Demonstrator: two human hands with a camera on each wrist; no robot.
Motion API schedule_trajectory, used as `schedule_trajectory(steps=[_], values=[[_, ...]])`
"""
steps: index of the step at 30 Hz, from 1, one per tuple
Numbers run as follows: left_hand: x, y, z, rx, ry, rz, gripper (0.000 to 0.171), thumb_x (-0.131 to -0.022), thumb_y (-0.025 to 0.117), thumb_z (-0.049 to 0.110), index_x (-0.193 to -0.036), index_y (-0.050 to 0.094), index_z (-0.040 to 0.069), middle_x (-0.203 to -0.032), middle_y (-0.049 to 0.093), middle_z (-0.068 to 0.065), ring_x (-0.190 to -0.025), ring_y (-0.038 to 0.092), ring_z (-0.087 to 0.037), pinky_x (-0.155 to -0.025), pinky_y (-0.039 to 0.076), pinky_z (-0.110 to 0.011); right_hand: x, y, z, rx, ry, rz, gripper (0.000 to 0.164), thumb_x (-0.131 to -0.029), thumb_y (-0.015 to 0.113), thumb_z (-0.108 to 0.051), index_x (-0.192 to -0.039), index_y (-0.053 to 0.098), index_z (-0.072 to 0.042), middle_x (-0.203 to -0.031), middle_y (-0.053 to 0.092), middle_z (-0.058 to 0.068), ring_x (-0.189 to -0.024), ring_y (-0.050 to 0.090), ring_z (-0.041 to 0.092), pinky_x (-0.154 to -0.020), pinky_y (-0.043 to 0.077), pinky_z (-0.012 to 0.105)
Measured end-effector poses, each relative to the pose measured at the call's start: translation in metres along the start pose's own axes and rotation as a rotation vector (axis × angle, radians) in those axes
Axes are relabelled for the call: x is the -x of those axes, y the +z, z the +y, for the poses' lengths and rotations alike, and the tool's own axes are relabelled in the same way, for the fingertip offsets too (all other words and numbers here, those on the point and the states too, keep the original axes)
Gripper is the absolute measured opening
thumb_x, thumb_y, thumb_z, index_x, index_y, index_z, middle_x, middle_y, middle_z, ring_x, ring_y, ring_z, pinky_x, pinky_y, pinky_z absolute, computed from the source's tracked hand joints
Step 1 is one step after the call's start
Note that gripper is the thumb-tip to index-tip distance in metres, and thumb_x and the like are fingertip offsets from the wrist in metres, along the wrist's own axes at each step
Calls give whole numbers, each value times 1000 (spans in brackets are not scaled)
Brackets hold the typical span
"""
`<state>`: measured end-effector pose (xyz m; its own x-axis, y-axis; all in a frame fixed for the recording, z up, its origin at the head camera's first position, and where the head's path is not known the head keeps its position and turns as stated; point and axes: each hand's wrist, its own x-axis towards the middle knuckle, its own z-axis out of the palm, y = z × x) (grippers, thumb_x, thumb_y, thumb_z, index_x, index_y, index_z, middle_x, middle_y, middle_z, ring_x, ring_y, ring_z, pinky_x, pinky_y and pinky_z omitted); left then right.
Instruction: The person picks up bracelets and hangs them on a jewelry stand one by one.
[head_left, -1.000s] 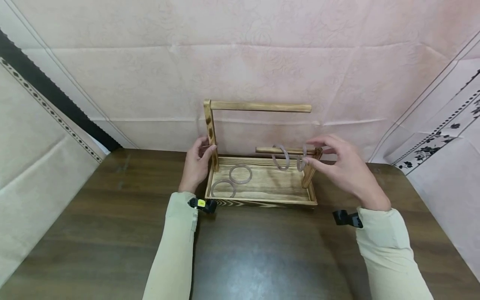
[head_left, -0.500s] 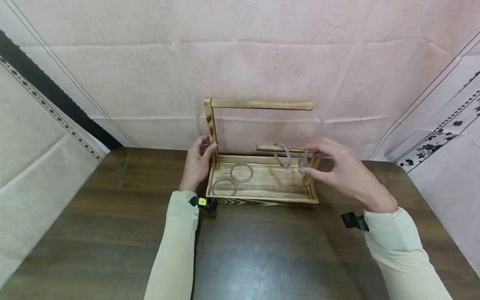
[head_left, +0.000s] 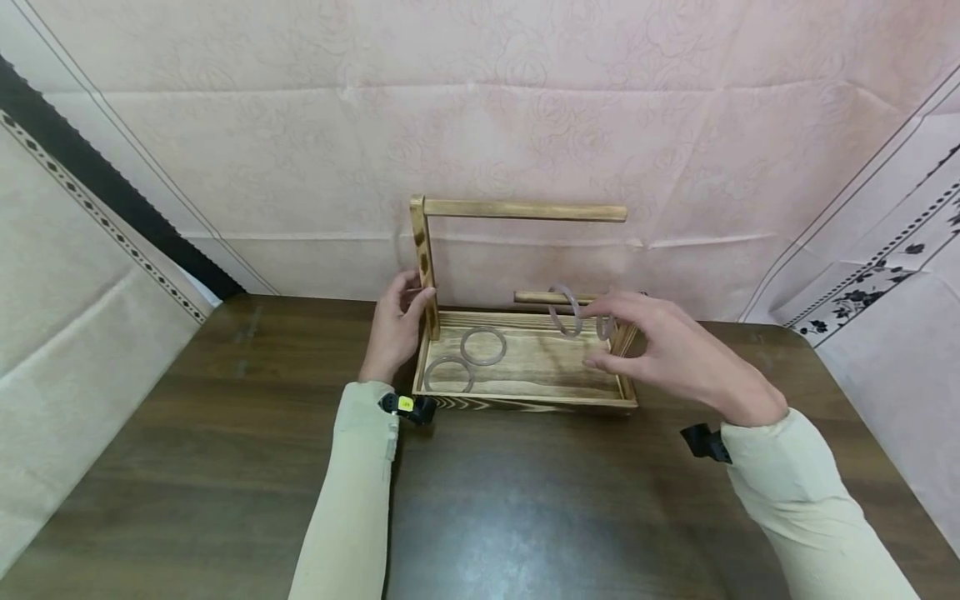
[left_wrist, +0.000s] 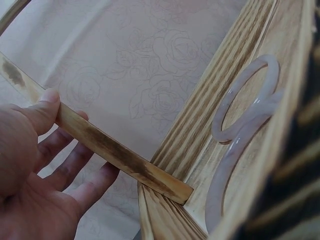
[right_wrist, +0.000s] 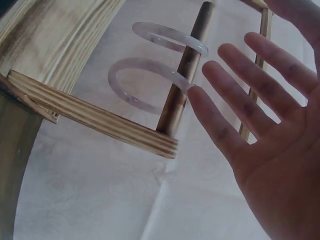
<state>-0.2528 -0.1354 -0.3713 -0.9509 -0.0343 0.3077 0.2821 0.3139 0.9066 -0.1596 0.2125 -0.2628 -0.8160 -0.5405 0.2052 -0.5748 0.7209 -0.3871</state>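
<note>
My left hand (head_left: 393, 329) grips the left post (left_wrist: 125, 155) of a wooden jewelry stand, thumb on one side and fingers behind. Two translucent pale-lilac bangles hang on the stand's short lower rod (right_wrist: 187, 75): an inner one (right_wrist: 114, 82) by the right post and an outer one (right_wrist: 165, 30) nearer the rod's free end. Beside them is my right hand (head_left: 667, 354), its fingers extended and thumb apart. In the right wrist view a fingertip is right at the inner bangle's edge. In the head view the hand partly covers that bangle and the right post.
Two more bangles, one farther back (head_left: 483, 363) and one in front (left_wrist: 212, 195), lie overlapping in the stand's tray (head_left: 532, 407), at its left end. A longer upper bar (head_left: 525, 209) runs above. The stand is on a brown table (head_left: 225, 467), before a pale patterned cloth (head_left: 487, 125).
My right hand has shifted left along the lower rod, and its thumb and fingers have parted from around the inner bangle. My left hand stays on the post.
</note>
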Motion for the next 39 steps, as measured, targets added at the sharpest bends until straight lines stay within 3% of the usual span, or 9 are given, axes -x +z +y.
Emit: schedule_trajectory(steps=[2, 7, 11, 17, 32, 39], values=[[0, 0, 0, -4, 0, 0, 39, -104, 59, 26, -137, 55, 5, -131, 63, -18, -124, 60, -34, -104, 50, -49, -2, 1, -2, 2, 4, -31, 48, -92, 76, -38, -135, 63, -20, -135, 65, 1, -109, 63, 16, -100, 49, 44], [1, 0, 1, 4, -4, 0, 39, -104, 59, 25, -137, 55, 4, -131, 62, -19, -123, 60, -34, -105, 50, -49, -7, 2, -7, -8, 10, -82, 50, -92, 77, -36, -137, 62, -19, -141, 62, -1, -132, 56, 24, -111, 42, 52], [1, 0, 1, -8, -9, 0, 39, -104, 58, 26, -137, 55, 5, -132, 62, -18, -123, 60, -34, -105, 50, -49, -10, 4, -10, -10, 5, -100, 50, -93, 76, -36, -138, 62, -19, -143, 61, -2, -127, 57, 22, -112, 39, 53], [1, 1, 0, -18, 8, 2, 38, -104, 59, 25, -136, 56, 5, -131, 62, -18, -122, 60, -34, -104, 50, -49, -16, 9, -16, -23, -27, -119, 49, -92, 77, -31, -137, 62, -20, -141, 62, -3, -138, 53, 23, -114, 43, 48], [0, 1, 2, 14, -3, -3, 37, -104, 59, 24, -137, 57, 7, -129, 62, -17, -118, 62, -33, -97, 54, -49, -27, 18, -32, -35, -14, -154, 53, -91, 74, -49, -137, 61, -25, -138, 61, -10, -141, 50, 19, -116, 41, 45], [0, 1, 1, 33, -8, -2, 37, -104, 59, 26, -137, 57, 9, -130, 62, -16, -118, 61, -32, -98, 55, -52, -33, 22, -37, -11, -27, -161, 52, -92, 75, -44, -138, 61, -25, -141, 60, -9, -138, 53, 18, -115, 43, 43]])
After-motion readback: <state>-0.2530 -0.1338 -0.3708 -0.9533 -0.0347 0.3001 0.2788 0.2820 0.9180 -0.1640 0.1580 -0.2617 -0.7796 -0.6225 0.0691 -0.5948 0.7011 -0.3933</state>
